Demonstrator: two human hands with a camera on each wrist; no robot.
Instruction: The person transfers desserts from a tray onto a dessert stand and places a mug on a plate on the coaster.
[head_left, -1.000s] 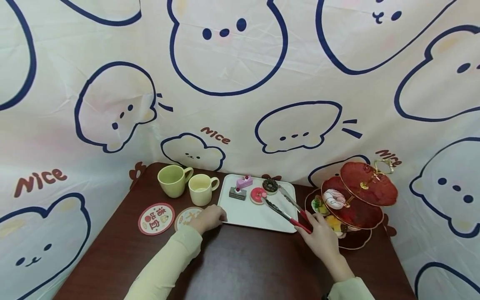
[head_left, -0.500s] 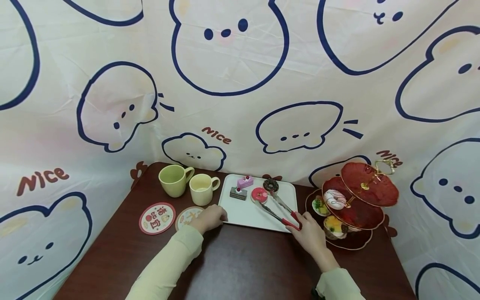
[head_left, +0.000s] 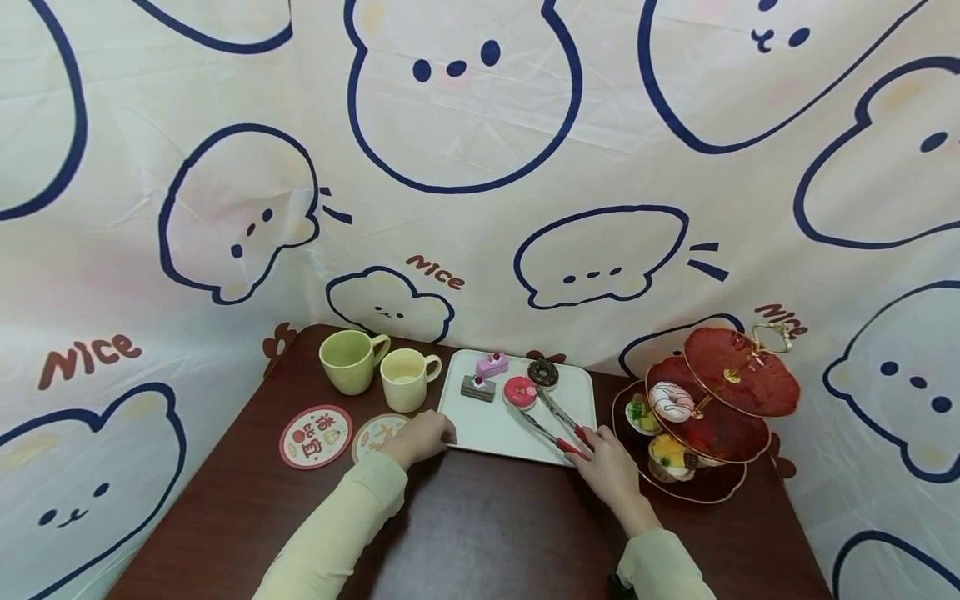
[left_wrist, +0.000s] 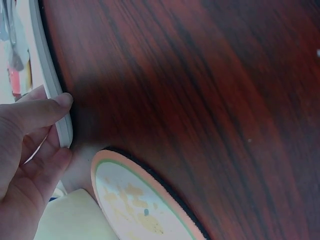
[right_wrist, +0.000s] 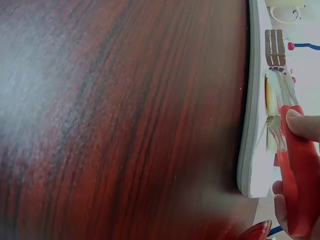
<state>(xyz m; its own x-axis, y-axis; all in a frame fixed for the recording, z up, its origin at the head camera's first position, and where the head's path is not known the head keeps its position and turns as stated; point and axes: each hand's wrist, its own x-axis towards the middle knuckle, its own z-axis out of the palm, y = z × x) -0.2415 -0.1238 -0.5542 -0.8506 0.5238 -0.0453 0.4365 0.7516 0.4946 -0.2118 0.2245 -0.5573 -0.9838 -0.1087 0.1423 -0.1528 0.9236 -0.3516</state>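
Left hand: yours [head_left: 420, 437] pinches the white tray [head_left: 480, 429] near its near-left corner.
Right hand: yours [head_left: 611, 471] grips the red-handled tongs [right_wrist: 297, 150].
Tong tips: parted, at the near side of the pink-frosted doughnut [head_left: 517, 386]; you cannot tell whether they touch it.
Doughnuts: the pink one lies mid-tray, just nearer you than the chocolate-frosted doughnut [head_left: 535, 375].
Cake slices: a grey layered slice [head_left: 477, 392] and a pink slice [head_left: 492, 367], left of the doughnuts.
Bench, beside your left hand: a round coaster [head_left: 377, 433].
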